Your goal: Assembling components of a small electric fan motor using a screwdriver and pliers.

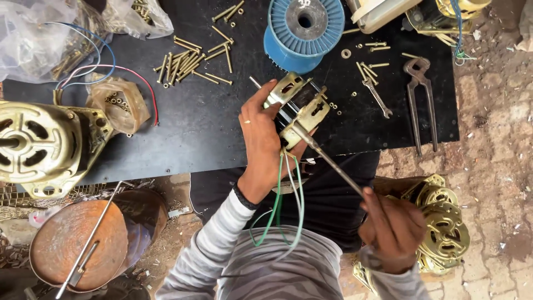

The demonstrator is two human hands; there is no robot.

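A small motor (297, 108) with brass-coloured stamped end plates and a dark core is gripped in the left hand (261, 136), fingers wrapped round its side, and it's held just above the near edge of a black mat (183, 125). Green and white wires (283, 211) are seen hanging from it in loose loops down over a striped grey sleeve. A long thin metal rod (327, 161) (probably a screwdriver, the tip can't be made out) is clenched in the right hand (391, 228), fist closed around the handle end, so the handle itself is hidden; the far end is laid against the motor's frame. On the mat, a scatter of long brass bolts (189, 61) is spread out, next to a blue plastic spool (302, 30) with a grey flange. Dull steel pincers (419, 100) and a small spanner (375, 94) are laid to the right. A bigger round motor (41, 147) is cut off at the left edge, with red and blue wires trailing from it. A rusty round drum (80, 241) is parked below that, and more stamped motor plates (441, 228) are stacked by the right hand, partly hidden behind it.
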